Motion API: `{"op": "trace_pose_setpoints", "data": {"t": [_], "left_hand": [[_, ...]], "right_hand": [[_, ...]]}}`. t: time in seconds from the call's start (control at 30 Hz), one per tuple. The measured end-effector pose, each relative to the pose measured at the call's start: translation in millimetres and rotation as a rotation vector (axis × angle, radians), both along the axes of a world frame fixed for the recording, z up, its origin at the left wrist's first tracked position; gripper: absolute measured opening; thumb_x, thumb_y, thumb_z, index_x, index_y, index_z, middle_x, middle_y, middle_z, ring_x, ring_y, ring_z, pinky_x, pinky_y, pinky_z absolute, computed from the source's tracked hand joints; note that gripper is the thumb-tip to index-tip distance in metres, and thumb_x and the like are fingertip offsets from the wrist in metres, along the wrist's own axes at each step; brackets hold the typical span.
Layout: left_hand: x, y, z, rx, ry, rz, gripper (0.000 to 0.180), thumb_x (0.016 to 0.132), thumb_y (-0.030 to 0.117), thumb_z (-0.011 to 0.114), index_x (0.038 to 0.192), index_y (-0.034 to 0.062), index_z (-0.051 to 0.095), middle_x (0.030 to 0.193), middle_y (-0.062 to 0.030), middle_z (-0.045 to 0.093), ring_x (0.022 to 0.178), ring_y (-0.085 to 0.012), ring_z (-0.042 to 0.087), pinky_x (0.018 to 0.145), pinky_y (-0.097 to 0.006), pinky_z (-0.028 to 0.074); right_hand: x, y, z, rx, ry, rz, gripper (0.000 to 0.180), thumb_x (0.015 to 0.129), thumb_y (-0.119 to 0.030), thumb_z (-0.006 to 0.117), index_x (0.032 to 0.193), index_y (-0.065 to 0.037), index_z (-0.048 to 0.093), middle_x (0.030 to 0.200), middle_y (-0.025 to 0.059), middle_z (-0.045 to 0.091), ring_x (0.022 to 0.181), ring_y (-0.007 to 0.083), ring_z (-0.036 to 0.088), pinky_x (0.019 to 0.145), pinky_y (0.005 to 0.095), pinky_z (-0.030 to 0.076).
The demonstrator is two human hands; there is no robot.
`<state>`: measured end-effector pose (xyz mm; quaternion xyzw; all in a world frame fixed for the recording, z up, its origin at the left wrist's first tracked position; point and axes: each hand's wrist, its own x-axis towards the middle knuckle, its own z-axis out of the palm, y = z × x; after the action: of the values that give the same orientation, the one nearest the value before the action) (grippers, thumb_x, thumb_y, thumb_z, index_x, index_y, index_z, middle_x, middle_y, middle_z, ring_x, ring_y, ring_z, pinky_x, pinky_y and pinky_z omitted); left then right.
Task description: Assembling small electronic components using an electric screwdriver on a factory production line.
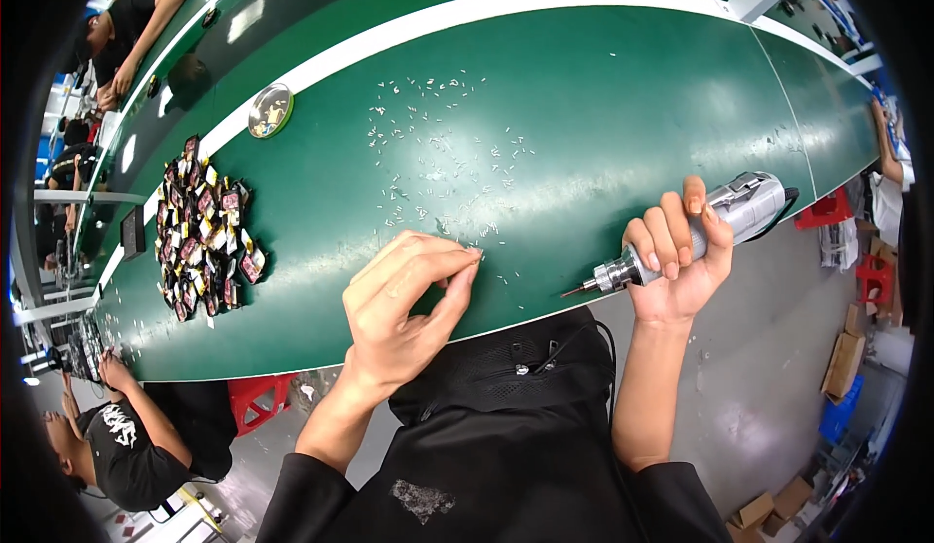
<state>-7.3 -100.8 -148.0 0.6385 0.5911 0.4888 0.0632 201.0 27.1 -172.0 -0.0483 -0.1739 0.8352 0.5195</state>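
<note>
My right hand [686,285] is wrapped round a silver-grey electric screwdriver [747,208], off the table's front edge. Its thin bit points left, over the green table. My left hand [404,300] is raised near the front edge with thumb and forefinger pinched together. Something tiny may sit between those fingertips, but it is too small to name. Just beyond the left hand, many tiny pale pieces [428,163] lie scattered on the table, too small to tell their kind. A pile of small black parts with yellow, white and pinkish patches [199,241] lies to the left.
A round shallow dish [271,111] with small yellowish bits stands by the white strip along the green table [623,134]. Co-workers sit at the left, one in a black shirt [136,460] on the near side. Red stools [261,399] and cardboard boxes [843,366] are on the floor.
</note>
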Motion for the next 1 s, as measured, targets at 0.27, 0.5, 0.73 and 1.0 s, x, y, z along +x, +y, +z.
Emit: {"op": "trace_pose_setpoints", "data": {"t": [0.27,0.5,0.73,1.0], "left_hand": [[32,-6,1,-0.149,-0.740,-0.180,0.010,0.073,-0.010,0.068,0.081,-0.0056,0.065,0.081,-0.0136,0.065,0.065,-0.0137,0.059,0.061,-0.023,0.046],[45,-9,0,-0.236,-1.019,-0.311,0.014,0.090,0.003,0.056,0.084,-0.0063,0.064,0.082,-0.0129,0.063,0.064,-0.0103,0.054,0.057,-0.021,0.043],[53,-7,-1,-0.222,-1.092,-0.368,0.015,0.093,0.006,0.052,0.086,-0.0054,0.061,0.081,-0.0112,0.062,0.062,-0.0090,0.052,0.055,-0.021,0.042],[52,-3,-1,-0.096,-0.486,-0.214,0.004,0.081,-0.006,0.059,0.079,-0.0040,0.058,0.072,-0.0109,0.059,0.060,-0.0173,0.053,0.054,-0.027,0.042]], "right_hand": [[-12,-22,54,0.143,0.110,-0.068,0.008,0.089,-0.012,0.049,0.089,-0.005,0.046,0.052,-0.0012,0.039,0.040,0.0088,0.038,0.047,0.0251,0.038],[-19,-31,66,0.134,0.103,-0.173,0.010,0.088,-0.013,0.051,0.090,-0.004,0.047,0.054,-0.0011,0.040,0.041,0.0086,0.040,0.047,0.0249,0.038],[-17,-31,62,0.154,0.079,-0.160,0.011,0.089,-0.014,0.051,0.090,-0.004,0.047,0.054,-0.0015,0.040,0.041,0.0086,0.039,0.047,0.0251,0.037],[-17,-39,61,0.290,-0.025,-0.221,0.013,0.089,-0.016,0.051,0.091,-0.004,0.047,0.054,-0.0013,0.041,0.041,0.0088,0.039,0.047,0.0252,0.038]]}}
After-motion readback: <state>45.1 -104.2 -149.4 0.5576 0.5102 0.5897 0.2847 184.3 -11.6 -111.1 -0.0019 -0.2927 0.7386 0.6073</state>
